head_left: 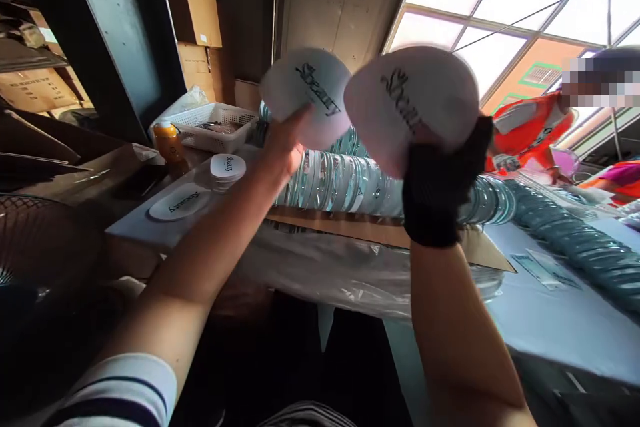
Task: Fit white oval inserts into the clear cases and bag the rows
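Note:
My bare left hand [290, 147] is closed on the lower edge of a white rounded disc [285, 83] with dark lettering, held up above the table. My right hand [440, 180], in a black glove, grips a second white disc [440, 83] with the same kind of print. The two discs are side by side, faces toward me, their edges nearly meeting. Behind them lies a row of clear round glass-like pieces [345, 180] standing on edge. To the left on the table are a small stack of printed white discs [228, 167] and a flat printed disc [180, 201].
A white basket [220, 137] and an orange bottle [169, 141] stand at the back left. Clear plastic film [320, 260] hangs along the front edge. Another long row of clear pieces [575, 233] runs right, near a person in an orange vest [530, 133]. A fan [40, 240] stands left.

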Available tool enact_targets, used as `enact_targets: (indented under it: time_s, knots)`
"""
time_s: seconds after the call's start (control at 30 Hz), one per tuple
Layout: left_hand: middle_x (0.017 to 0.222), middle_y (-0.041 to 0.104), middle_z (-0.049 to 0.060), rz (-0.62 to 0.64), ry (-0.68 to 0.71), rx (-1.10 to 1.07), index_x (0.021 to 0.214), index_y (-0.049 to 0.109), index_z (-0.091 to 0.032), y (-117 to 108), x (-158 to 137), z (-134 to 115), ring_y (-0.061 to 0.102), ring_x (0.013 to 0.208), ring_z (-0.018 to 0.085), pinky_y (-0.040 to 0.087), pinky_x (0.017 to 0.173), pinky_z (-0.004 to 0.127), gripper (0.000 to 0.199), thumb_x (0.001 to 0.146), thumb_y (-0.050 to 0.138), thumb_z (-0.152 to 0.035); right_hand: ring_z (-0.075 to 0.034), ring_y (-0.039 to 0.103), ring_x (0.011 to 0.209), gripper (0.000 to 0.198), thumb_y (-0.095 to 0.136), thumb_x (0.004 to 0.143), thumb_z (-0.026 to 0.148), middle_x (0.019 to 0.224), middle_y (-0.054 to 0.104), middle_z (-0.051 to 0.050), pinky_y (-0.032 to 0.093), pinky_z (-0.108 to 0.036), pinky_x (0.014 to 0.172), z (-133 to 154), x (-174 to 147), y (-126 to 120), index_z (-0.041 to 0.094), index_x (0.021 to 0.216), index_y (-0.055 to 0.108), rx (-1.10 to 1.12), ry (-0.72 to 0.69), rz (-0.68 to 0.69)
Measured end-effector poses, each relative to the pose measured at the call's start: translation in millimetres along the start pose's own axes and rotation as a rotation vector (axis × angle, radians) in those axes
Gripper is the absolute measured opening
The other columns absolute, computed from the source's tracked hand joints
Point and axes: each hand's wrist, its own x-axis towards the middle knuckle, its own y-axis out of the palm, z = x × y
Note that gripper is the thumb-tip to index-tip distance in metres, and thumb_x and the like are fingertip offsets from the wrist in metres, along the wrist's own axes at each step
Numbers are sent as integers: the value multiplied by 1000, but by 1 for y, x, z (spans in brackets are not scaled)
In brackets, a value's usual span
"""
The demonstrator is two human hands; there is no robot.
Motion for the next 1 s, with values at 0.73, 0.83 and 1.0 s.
enact_targets:
  time_s: [0.73,0.83,1.0]
  knots:
    - [114,76,8,-76,-207,223,121,68,-19,-21,35,-1,65,125,30,53,106,55,39,84,70,-7,-23,72,91,26,39,101,28,100,75,-11,46,-28,72,33,-67,47,18,110,61,-170,138,736]
    - [114,75,7,-81,-225,211,123,66,-19,-20,36,-3,65,123,28,52,107,58,36,89,66,-6,-25,72,93,27,41,100,27,101,76,-12,47,-29,73,33,-65,61,18,107,66,-210,80,800]
    - [112,75,4,-46,-262,202,124,64,-21,-20,36,-10,66,120,26,49,108,63,32,94,64,-9,-33,72,104,33,40,100,21,106,75,-19,54,-39,83,43,-60,69,17,112,71,-379,-131,940]
